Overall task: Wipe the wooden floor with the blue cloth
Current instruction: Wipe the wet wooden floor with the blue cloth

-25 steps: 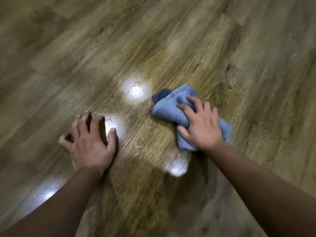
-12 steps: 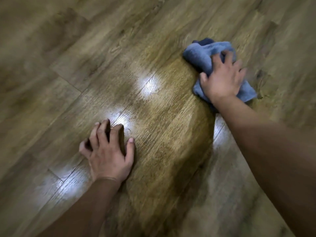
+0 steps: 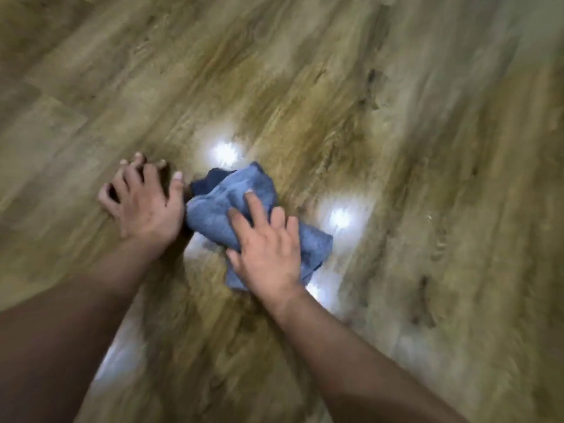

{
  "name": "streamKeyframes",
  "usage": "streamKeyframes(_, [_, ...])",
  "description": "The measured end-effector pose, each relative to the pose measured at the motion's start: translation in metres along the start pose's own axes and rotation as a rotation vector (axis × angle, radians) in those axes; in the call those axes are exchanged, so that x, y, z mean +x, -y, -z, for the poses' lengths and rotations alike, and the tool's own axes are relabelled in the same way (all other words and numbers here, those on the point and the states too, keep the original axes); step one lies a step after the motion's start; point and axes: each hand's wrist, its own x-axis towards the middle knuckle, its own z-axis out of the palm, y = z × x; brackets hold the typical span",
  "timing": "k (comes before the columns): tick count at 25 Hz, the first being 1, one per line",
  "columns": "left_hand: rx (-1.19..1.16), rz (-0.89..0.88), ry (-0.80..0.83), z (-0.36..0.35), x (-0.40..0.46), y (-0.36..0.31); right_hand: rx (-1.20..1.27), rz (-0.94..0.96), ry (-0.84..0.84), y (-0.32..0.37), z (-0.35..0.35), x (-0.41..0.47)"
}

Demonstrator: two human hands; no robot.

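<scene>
A crumpled blue cloth (image 3: 227,199) lies bunched on the wooden floor (image 3: 320,96) near the middle of the view. My right hand (image 3: 268,248) presses down on the cloth's near right part, fingers spread over it. My left hand (image 3: 143,199) rests on the floor just left of the cloth, fingers apart and bent, holding nothing; its thumb side almost touches the cloth's dark edge. Part of the cloth is hidden under my right palm.
Brown wood-grain planks fill the whole view. Bright light reflections (image 3: 338,218) shine on the floor around the cloth. Dark knots (image 3: 370,79) mark the planks at the right. The picture is blurred by motion.
My right hand has dragged the cloth back from far right toward me and to the left, stopping beside my left hand. The left hand stays planted on the floor.
</scene>
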Motion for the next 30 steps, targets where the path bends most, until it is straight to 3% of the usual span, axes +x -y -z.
streamKeyframes(2, [-0.09, -0.063, 0.022, 0.003, -0.013, -0.015, 0.009, 0.012, 0.007, -0.006, -0.001, -0.047])
streamKeyframes(4, [-0.163, -0.239, 0.048, 0.001, -0.052, -0.052, -0.014, -0.013, 0.02, -0.026, 0.001, -0.09])
streamKeyframes(8, [-0.351, -0.42, 0.234, -0.021, -0.14, -0.147, -0.047, -0.2, 0.018, -0.12, 0.014, -0.17])
streamKeyframes(14, [-0.1, -0.712, 0.454, -0.082, -0.231, -0.237, -0.089, -0.728, 0.026, -0.297, 0.039, -0.299])
streamKeyframes(16, [-0.069, -0.713, 0.421, -0.1, -0.254, -0.255, -0.109, -0.886, 0.025, -0.35, 0.046, -0.342])
streamKeyframes(20, [0.101, -0.732, 0.206, -0.133, -0.264, -0.255, -0.112, -1.18, -0.064, -0.439, 0.048, -0.384])
streamKeyframes(27, [0.09, -0.733, 0.161, -0.135, -0.265, -0.254, -0.139, -1.369, -0.087, -0.41, 0.043, -0.349])
streamKeyframes(30, [0.095, -0.762, 0.151, -0.143, -0.259, -0.25, -0.104, -1.193, -0.072, -0.334, 0.036, -0.316])
